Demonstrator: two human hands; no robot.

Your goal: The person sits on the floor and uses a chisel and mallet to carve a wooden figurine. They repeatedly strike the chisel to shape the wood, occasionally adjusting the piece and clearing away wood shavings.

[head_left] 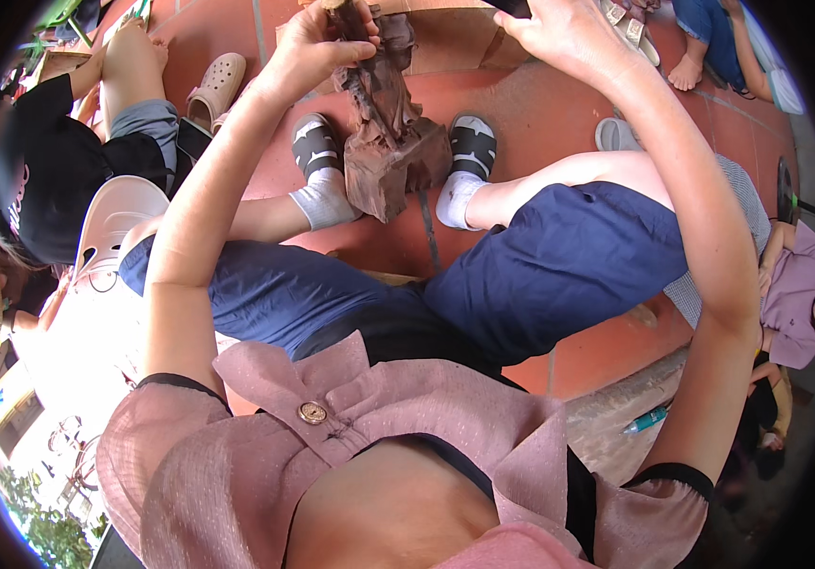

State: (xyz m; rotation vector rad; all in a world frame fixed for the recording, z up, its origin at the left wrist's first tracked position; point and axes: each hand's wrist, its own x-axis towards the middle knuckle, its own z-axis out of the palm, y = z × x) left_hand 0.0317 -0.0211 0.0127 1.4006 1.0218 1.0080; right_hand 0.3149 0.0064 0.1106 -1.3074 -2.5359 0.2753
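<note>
The wooden carving stands between the person's two feet on the red tile floor, its blocky base down and its narrow, knotted upper part rising toward the top edge of the view. The left hand is closed around the upper end of the carving, thumb laid across the front; the fingers behind are partly hidden. The right hand is raised to the other side, apart from the carving in this view, with its thumb stretched out beside a dark object that the top edge cuts off, so I cannot tell whether that hand grips it or how far its fingers are spread. The main risk, as I judge it, is tipping: the hold is high and single-handed, so a sideways push or pull at the top could rock the base, and smooth tile would give it little to bite on. If it toppled, it would likely land on the left sandal or the right sandal, both close beside the base, and their open fronts would protect the toes poorly. The thin, ridged parts near the left hand could chip or crack if squeezed or levered hard. Should the dark object prove hard or sharp, a slip toward the carving could mark the wood or catch the left thumb.
</note>
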